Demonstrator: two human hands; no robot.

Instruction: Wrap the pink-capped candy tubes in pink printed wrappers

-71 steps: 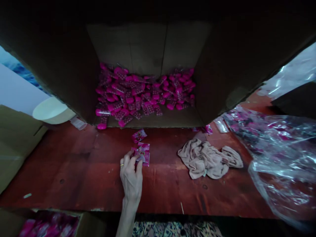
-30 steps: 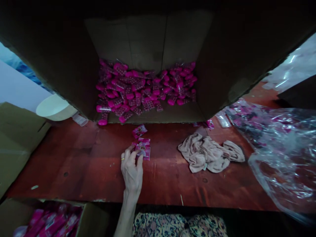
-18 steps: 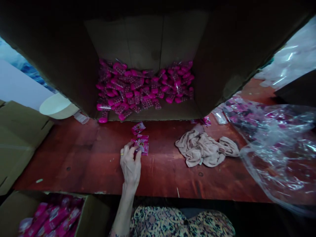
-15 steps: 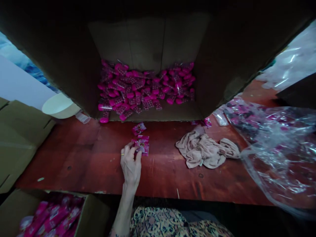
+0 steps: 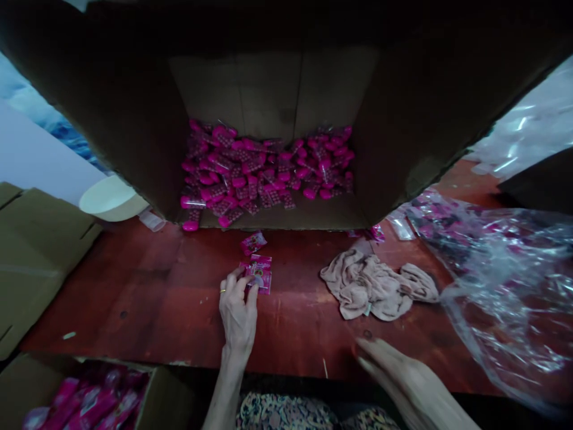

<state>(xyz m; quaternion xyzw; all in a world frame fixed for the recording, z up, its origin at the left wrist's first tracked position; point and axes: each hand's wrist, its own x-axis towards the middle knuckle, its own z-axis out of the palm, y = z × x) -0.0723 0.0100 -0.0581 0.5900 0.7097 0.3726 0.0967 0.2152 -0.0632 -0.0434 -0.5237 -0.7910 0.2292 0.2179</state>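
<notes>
Touching the near left part of a pink printed packet [image 5: 263, 278], the fingers of the left hand [image 5: 238, 313] are bent and slightly parted; whether they pinch it cannot be told from this angle. Packet lies flat on the red table [image 5: 156, 298], extending beyond the fingertips, up and to the right. One finger bears a yellow ring [image 5: 222, 291]. Just past the packet, near the fingertips, lies a small pink sachet [image 5: 253, 243]. Right hand [image 5: 396, 370]: blurred, low over the near table edge, well apart from the packet; fingers point toward the left hand, grip unclear. Nearest thing to it, farther in, is a crumpled beige cloth [image 5: 380, 283]. Beyond the sachet, a large cardboard box [image 5: 286, 220] opens toward the hands, pink-capped tubes [image 5: 259, 173] piled inside. Outermost: pale bowl [image 5: 111, 206] at left, clear plastic bag [image 5: 514, 286] at right, and, lower left, a carton [image 5: 157, 391] containing pink packages [image 5: 96, 403].
</notes>
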